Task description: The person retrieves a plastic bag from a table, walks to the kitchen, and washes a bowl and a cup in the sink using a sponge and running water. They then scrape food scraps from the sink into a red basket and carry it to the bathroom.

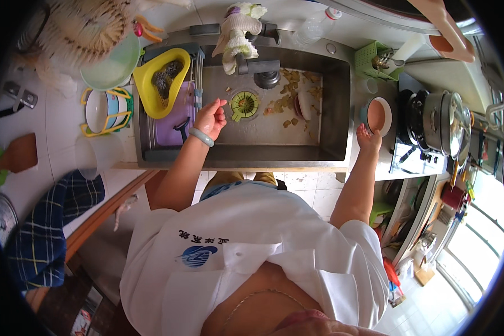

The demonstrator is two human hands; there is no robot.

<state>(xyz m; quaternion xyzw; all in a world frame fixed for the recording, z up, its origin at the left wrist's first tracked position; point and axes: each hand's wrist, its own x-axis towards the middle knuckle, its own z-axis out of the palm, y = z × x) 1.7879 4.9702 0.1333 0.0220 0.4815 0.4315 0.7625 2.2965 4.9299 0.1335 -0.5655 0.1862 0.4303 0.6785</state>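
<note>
My left hand (pixel 212 119), wet and with a pale bangle at the wrist, hovers over the left part of the steel sink (pixel 273 153). Its fingers are curled in, and I see nothing in them. Just right of it, a green sink strainer (pixel 244 105) sits over the drain. At the right counter my right hand (pixel 369 137) grips the near side of a light-blue cup (pixel 386 112) with a white inside, which holds a brownish-pink content. Brown peelings (pixel 292 88) lie on the sink floor around a pale oval piece with a reddish edge (pixel 303 106).
A yellow drain basket (pixel 143 77) with dark scraps and a purple board (pixel 164 132) occupy the sink's left end. The faucet (pixel 258 67) reaches over the back. Steel pots (pixel 434 122) stand right of the cup; a green utensil basket (pixel 367 63) is behind it.
</note>
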